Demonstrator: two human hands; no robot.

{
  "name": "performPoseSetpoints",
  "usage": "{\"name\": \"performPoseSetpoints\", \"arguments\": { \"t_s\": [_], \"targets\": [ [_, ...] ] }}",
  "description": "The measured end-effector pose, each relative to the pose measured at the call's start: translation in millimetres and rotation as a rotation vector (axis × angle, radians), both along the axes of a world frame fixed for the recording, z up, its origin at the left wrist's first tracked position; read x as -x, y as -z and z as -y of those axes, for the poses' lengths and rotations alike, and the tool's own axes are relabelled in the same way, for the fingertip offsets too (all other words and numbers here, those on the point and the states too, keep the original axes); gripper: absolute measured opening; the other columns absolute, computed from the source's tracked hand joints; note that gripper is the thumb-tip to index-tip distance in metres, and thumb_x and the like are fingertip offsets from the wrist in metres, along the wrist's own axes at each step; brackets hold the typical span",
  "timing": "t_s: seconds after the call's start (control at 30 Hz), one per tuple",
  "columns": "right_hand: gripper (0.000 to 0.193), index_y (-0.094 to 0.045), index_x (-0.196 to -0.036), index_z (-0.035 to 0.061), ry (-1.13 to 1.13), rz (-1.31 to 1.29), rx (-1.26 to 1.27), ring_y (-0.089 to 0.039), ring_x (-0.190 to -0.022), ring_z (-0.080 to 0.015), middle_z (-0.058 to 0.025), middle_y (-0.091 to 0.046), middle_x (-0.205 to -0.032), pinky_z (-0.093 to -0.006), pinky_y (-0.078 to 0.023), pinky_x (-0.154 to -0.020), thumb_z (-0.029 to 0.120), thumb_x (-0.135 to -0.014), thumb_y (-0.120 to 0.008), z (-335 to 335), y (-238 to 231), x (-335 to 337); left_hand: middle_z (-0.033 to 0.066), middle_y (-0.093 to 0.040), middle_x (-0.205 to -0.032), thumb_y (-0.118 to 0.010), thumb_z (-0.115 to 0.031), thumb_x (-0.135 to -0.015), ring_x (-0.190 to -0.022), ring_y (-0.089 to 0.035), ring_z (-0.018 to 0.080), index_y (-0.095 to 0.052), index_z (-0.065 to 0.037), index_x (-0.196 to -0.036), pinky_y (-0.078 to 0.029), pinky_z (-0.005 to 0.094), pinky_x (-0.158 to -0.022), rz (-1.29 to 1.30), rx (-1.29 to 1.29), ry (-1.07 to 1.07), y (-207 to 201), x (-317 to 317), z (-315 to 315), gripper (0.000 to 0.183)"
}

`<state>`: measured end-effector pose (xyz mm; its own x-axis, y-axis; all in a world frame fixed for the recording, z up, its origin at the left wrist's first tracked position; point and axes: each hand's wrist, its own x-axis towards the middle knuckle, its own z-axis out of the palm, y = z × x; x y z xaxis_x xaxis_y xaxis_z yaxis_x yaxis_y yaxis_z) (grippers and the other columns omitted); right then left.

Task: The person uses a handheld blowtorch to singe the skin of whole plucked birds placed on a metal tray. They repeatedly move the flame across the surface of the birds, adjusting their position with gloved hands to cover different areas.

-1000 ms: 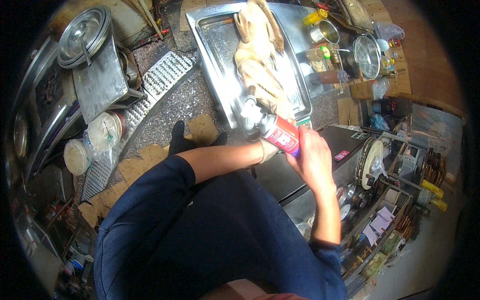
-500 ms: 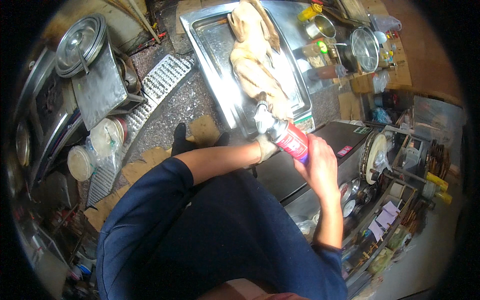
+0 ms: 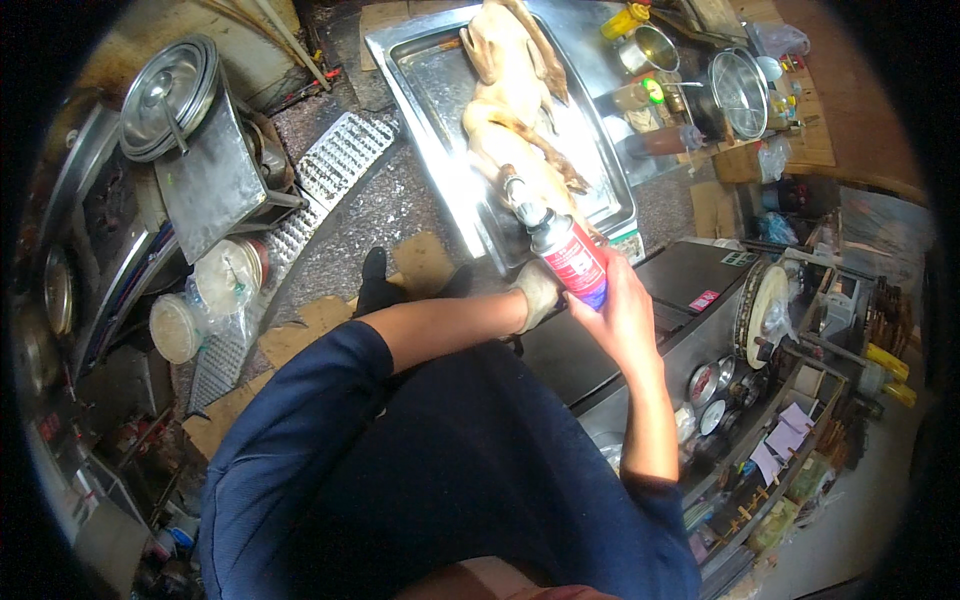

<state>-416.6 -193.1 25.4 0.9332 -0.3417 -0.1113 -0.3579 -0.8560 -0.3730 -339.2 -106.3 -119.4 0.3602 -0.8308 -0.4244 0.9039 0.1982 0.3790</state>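
A pale, plucked whole bird [image 3: 500, 95], duck- or goose-like, lies lengthwise in a metal tray [image 3: 430, 145]. My right hand [image 3: 620, 295] is wrapped round the lower end of a gas torch [image 3: 575, 260], a red and blue canister with a metal burner head. The burner points away from me, over the near end of the bird; no flame can be made out. My left hand [image 3: 537, 297], in a whitish glove, is at the tray's near edge, just left of the canister. Its fingers are hidden, so whether it grips the bird is unclear.
Right of the tray stand a metal pot [image 3: 648, 50], a yellow bottle [image 3: 625, 20], a sauce bottle [image 3: 660, 140] and a wire strainer [image 3: 740, 95]. A dark counter [image 3: 560, 350] runs along my right. Left are lidded tubs [image 3: 225, 275] and a metal stand [image 3: 210, 195] bearing pans.
The torch and my right hand have shifted slightly left, and the canister stands more upright in view. A lower limb of the bird now lies further right across its body. My left hand stays nearly in place.
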Motion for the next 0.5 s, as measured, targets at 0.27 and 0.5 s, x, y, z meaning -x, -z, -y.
{"name": "performPoseSetpoints", "arguments": {
  "t_s": [0.27, 0.5],
  "targets": [
    [0.073, -0.056, -0.144, 0.0038, 0.07, 0.007, -0.078, -0.072, -0.119, -0.046, -0.0239, -0.072, -0.127, -0.0526, -0.058, -0.1, 0.025, -0.083, -0.091, -8, 9, 6, 0.0184, -0.069, -0.144, -0.05, -0.028, -0.119, -0.127, -0.071, 0.0293, -0.061, -0.005, -0.146, -0.056, 0.0457, -0.114, -0.401, -0.044, -0.025, 25, 12, 17, 0.037],
    [0.074, -0.055, -0.146, 0.0019, 0.287, 0.057, -0.271, -0.075, -0.116, -0.0318, -0.0201, -0.075, -0.126, -0.0435, -0.058, -0.1, 0.025, -0.087, -0.094, -5, 22, 25, 0.0108, -0.078, -0.124, -0.068, -0.026, -0.111, -0.112, -0.074, 0.0147, -0.072, -0.003, -0.135, -0.062, 0.0342, -0.094, 0.267, -0.182, 0.247, 61, 21, 16, 0.034]
  ]
}}
